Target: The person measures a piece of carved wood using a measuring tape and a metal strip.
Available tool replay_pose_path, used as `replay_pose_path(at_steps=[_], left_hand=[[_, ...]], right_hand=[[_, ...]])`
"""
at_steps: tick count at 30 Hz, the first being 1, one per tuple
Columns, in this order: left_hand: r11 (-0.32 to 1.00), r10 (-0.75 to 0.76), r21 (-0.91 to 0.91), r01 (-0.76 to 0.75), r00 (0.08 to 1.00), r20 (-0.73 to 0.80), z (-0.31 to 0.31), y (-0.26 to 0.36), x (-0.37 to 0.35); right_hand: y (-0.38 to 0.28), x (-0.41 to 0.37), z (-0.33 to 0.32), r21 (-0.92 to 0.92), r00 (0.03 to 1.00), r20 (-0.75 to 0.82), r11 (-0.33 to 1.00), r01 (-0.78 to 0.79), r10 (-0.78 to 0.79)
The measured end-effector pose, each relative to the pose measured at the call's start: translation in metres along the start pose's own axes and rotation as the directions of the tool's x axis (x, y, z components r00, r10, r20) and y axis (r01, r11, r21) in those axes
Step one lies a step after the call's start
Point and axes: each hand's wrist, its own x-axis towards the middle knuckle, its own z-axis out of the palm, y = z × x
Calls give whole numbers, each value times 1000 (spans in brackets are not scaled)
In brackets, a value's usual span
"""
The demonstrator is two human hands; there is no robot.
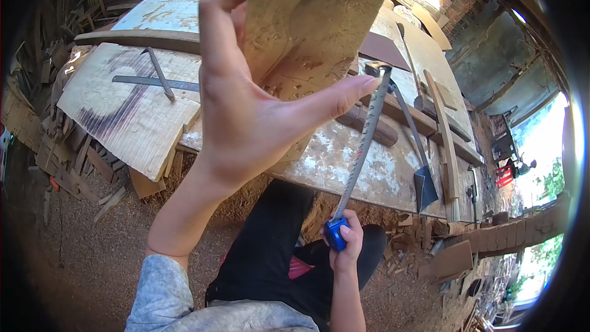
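Observation:
My left hand [246, 107] is raised close to the camera, its fingers behind a flat brown panel [310, 24] with rounded corners. Its thumb stretches right and touches the hooked end of a tape measure's blade [366, 135]. Lower down, my right hand [347, 246] is closed around the blue tape case [335, 234], above my lap. The blade runs extended between the two hands, slanting up to the right. The fingertips of my left hand are hidden by the panel.
A worn worktable [332, 169] spans the middle. On it lie a pale wood slab [123, 110], a metal ruler [153, 82], a long wooden strip [444, 135] and a dark-bladed tool [424, 189]. Wood scraps and sawdust cover the floor [92, 252].

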Motion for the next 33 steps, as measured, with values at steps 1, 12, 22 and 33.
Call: replay_pose_path(at_steps=[1,12,22,33], left_hand=[[994,-56,-93,55,998,-3,7,18,6],[993,-61,99,57,998,32,18,0,9],[983,-185,23,184,979,88,127,-18,27],[937,-308,-115,328,937,164,190,-66,10]], right_hand=[[-1,0,3,-19,1000,-5,1000,6,-6],[-4,-6,-12,24,992,127,1000,9,-12],[-25,-38,-58,26,972,-97,976,218,-214],[-30,-52,-85,26,941,-258,972,234,-219]])
